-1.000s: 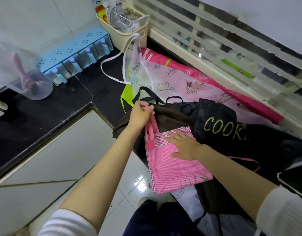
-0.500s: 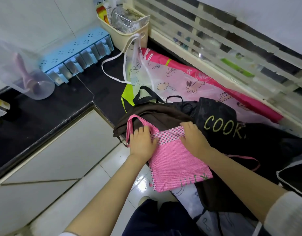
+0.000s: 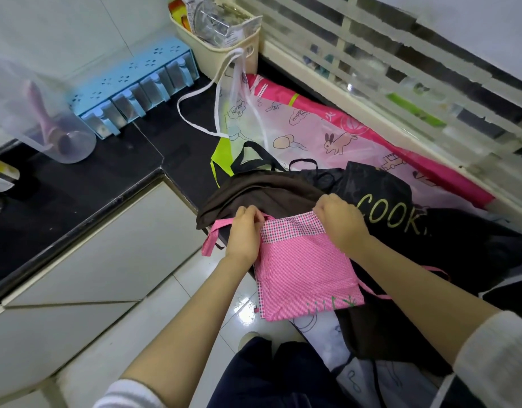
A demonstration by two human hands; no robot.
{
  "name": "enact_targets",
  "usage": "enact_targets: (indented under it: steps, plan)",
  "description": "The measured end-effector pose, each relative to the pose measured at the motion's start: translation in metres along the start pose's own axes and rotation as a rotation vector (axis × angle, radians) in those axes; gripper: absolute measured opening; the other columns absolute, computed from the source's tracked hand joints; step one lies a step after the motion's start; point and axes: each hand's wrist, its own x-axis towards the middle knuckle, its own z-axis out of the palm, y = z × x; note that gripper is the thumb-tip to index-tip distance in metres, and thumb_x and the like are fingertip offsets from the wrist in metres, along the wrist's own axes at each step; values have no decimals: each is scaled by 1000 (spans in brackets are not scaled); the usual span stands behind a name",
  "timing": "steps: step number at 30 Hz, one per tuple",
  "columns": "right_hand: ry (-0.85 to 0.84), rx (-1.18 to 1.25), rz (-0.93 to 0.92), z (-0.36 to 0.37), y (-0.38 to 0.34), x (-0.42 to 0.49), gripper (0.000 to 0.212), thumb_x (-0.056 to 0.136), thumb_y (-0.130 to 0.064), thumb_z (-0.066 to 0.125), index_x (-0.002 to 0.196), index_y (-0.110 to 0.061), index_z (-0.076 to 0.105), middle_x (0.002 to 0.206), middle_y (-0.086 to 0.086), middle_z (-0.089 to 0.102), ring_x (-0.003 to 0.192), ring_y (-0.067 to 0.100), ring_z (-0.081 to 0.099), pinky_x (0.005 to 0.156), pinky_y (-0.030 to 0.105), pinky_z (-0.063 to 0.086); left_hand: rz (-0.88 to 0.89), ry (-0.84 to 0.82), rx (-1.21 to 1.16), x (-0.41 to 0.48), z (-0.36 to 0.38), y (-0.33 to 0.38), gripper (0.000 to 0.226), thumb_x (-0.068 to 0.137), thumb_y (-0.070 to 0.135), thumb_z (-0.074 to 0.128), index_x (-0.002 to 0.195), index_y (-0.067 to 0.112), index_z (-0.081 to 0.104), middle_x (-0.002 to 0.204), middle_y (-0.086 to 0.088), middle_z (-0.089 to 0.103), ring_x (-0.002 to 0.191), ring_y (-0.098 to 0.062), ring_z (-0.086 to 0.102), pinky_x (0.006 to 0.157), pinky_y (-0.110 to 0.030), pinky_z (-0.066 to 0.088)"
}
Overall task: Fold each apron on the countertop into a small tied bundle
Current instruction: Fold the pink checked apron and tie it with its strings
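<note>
Knuckles up, left grip (image 3: 244,231) and right grip (image 3: 340,223) pinch top corners of the pink apron (image 3: 301,269); fingertips tucked from sight.

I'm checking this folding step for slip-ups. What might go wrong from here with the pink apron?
The pink apron overhangs the countertop edge, so it may slide toward the floor if the left hand and right hand, gripping its checked top, let go. Its strap loop dangles off the left side and could stay out of the fold. It lies on the brown apron, which may get pinched in too.
</note>
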Motion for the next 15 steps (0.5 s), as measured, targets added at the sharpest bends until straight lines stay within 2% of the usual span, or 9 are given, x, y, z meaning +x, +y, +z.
enact_targets:
  steps: [2, 3, 5, 6, 8, 11, 13, 15]
  plan:
    - [-33, 76, -204, 6, -8, -12, 21, 100, -11, 36, 115, -12, 51, 115, 8, 54, 103, 28, 58, 83, 37, 43, -3, 6, -20, 2, 3, -2, 22, 89, -7, 45, 77, 11, 50, 90, -4, 45, 70, -7, 43, 66, -9, 32]
    - [-98, 67, -322, 10, -11, -20, 29, 101, -14, 35, 127, -13, 47, 129, 7, 50, 118, 26, 51, 94, 35, 37, -9, 8, -30, 3, 4, -3, 23, 89, -8, 45, 78, 11, 51, 91, -4, 44, 71, -7, 43, 67, -7, 33]
    - [-256, -115, -474, 22, -11, -33, 47, 102, -24, 34, 147, -16, 25, 154, 4, 25, 143, 23, 19, 115, 35, 12, -31, 14, -43, 4, 4, -7, 27, 85, -13, 43, 79, 12, 52, 92, -5, 44, 75, -12, 46, 70, -8, 34]
    - [-321, -222, -475, 28, -6, -34, 55, 102, -32, 34, 151, -18, 13, 159, 3, 9, 146, 26, 3, 117, 38, 1, -38, 11, -40, 5, 4, -10, 29, 83, -15, 43, 79, 13, 52, 93, -6, 45, 78, -15, 47, 71, -10, 34]
    - [-397, -350, -421, 32, 6, -32, 67, 100, -45, 31, 151, -19, -5, 159, 5, -10, 145, 31, -12, 116, 40, -8, -41, -4, -14, 5, 5, -14, 32, 81, -17, 43, 80, 13, 52, 94, -7, 45, 81, -16, 46, 73, -14, 35]
    - [-437, -448, -390, 30, 10, -25, 74, 98, -51, 27, 150, -14, -12, 158, 8, -15, 144, 32, -16, 116, 38, -10, -43, 0, 40, 3, 9, -15, 36, 78, -21, 39, 82, 12, 54, 96, -6, 42, 83, -16, 45, 77, -16, 36]
    - [-449, -471, -374, 30, 8, -22, 74, 99, -50, 25, 149, -11, -14, 157, 9, -17, 144, 32, -17, 116, 38, -11, -31, 15, 110, 1, 10, -13, 38, 74, -21, 38, 87, 7, 59, 98, -9, 44, 86, -19, 45, 82, -28, 41]
    - [-454, -484, -363, 33, 7, -20, 73, 100, -49, 23, 149, -11, -15, 157, 10, -17, 144, 32, -18, 116, 40, -11, 96, 68, 298, -5, 9, -6, 32, 73, -17, 47, 94, 3, 62, 99, -13, 50, 88, -25, 48, 78, -32, 41]
